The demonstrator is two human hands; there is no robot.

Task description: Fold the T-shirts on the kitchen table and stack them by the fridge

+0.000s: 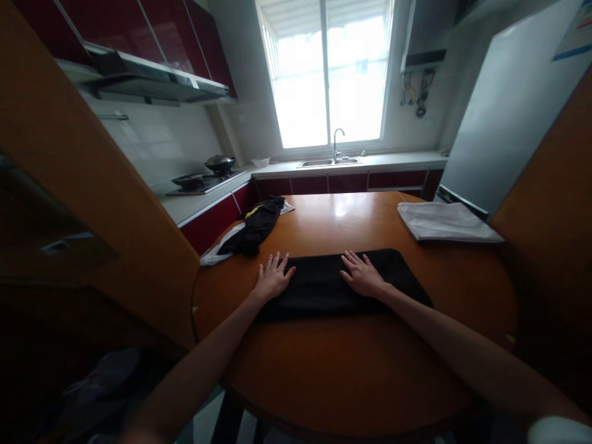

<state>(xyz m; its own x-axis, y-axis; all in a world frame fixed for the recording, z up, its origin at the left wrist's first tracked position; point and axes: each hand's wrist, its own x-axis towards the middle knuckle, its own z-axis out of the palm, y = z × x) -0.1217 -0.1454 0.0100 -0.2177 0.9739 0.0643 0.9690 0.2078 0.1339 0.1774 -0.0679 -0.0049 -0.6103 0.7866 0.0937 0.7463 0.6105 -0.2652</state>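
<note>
A folded black cloth or garment (324,287) lies flat on the wooden table (351,370) in front of me, forming a wide rectangle. My left hand (272,277) rests palm down at its left end, fingers spread. Towards its right half, my right hand (361,274) lies flat on the fabric, fingers stretched forward. Neither hand grips anything. What kind of garment the black piece is, I cannot tell.
Crumpled black and white clothes (259,225) lie at the table's far left. A folded white cloth (446,222) sits at the far right. Beyond are a counter with a sink (319,163), a stove with pans (219,163) and a fridge (504,117).
</note>
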